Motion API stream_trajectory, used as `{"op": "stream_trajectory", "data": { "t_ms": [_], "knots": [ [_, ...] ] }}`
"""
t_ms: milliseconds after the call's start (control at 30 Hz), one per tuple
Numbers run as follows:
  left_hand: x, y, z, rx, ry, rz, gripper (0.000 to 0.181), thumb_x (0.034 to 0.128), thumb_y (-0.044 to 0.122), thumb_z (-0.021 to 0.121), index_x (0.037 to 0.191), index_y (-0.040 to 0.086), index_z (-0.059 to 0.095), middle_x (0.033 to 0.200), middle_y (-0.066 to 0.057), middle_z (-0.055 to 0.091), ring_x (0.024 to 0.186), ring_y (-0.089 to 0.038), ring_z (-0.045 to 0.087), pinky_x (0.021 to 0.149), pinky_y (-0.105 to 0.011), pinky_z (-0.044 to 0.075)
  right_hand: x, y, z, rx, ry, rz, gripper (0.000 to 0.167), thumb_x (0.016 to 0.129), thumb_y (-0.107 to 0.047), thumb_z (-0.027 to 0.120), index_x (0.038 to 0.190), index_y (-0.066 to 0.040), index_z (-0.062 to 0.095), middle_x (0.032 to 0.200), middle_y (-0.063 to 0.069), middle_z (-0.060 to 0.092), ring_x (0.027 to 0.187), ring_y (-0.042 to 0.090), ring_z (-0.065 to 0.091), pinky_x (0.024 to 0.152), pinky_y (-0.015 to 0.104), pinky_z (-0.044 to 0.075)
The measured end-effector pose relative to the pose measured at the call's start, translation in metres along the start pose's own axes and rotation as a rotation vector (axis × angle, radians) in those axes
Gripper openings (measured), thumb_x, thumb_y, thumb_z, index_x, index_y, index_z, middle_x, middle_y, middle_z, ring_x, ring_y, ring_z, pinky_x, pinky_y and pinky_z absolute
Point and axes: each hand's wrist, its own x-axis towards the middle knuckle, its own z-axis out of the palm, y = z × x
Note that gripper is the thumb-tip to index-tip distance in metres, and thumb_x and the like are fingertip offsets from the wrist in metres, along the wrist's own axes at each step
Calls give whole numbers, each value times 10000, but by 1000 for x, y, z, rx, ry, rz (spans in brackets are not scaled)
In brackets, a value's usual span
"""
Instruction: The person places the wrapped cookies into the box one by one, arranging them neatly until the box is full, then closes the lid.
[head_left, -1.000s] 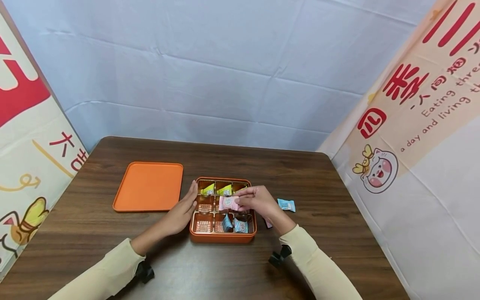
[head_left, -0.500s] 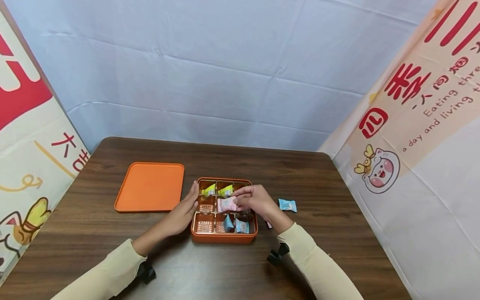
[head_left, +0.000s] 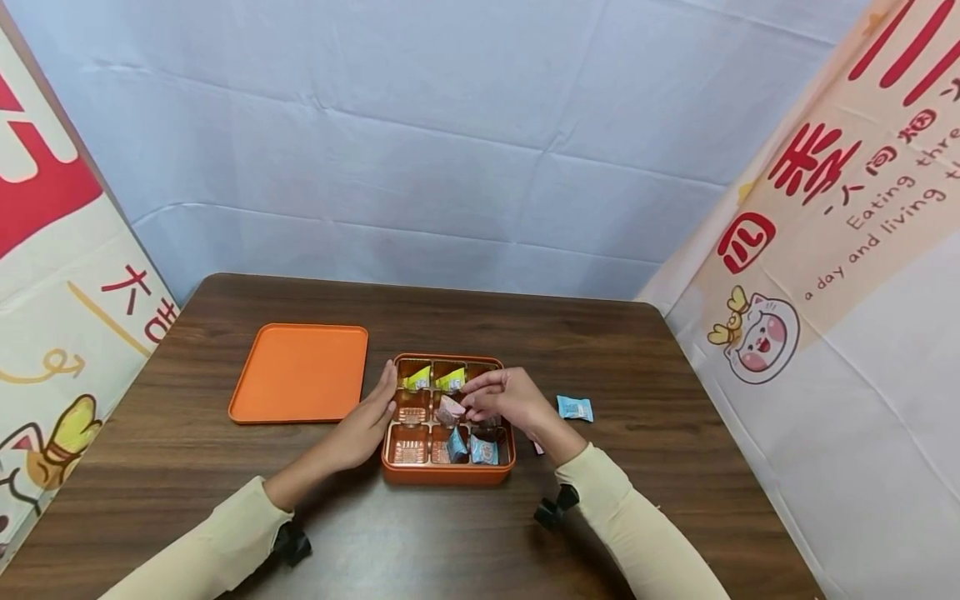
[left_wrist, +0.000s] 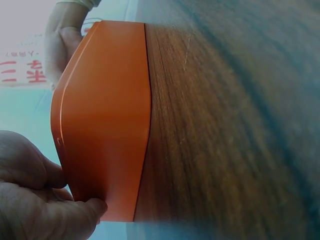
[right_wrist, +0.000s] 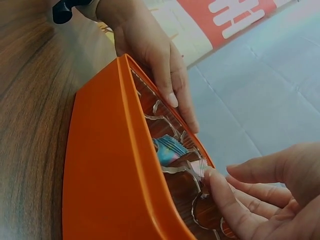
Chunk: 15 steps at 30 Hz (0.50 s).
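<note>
An orange box (head_left: 448, 477) with a clear divided insert stands on the table. My left hand (head_left: 365, 423) lies along its left side, fingers straight, thumb against the near corner in the left wrist view. In the middle compartment a pink-wrapped candy (head_left: 449, 411) sits tilted. My right hand (head_left: 513, 404) is just right of it, fingertips close to the wrapper; in the right wrist view its thumb and forefinger stand apart. Two yellow-wrapped candies (head_left: 417, 379) show in the back row. A blue-wrapped candy (head_left: 456, 447) and another blue one (head_left: 484, 451) lie in the front row. My right hand hides the back right compartment.
An orange lid (head_left: 298, 373) lies flat to the left of the box. Right of the box, a blue-wrapped candy (head_left: 575, 408) rests on the wooden table (head_left: 360, 550). A pink wrapper end (head_left: 538, 448) peeks out beneath my right wrist.
The pink candy has gone down from above the box into the middle compartment and tipped up. My right fingers have loosened from it. The left hand has stayed at the box's side.
</note>
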Motion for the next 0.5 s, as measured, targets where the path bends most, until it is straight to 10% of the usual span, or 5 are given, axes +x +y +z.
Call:
{"op": "stream_trajectory", "data": {
  "t_ms": [500],
  "knots": [
    [0, 2, 0, 6, 14, 2, 593, 1106, 89, 378, 1570, -108, 66, 1655, -229, -44, 1516, -418, 81, 1184, -602, 160, -9, -1, -17, -8, 50, -17, 251, 973, -37, 656, 1190, 81, 701, 1002, 208, 756, 845, 380, 735, 788, 441, 605]
  ]
}}
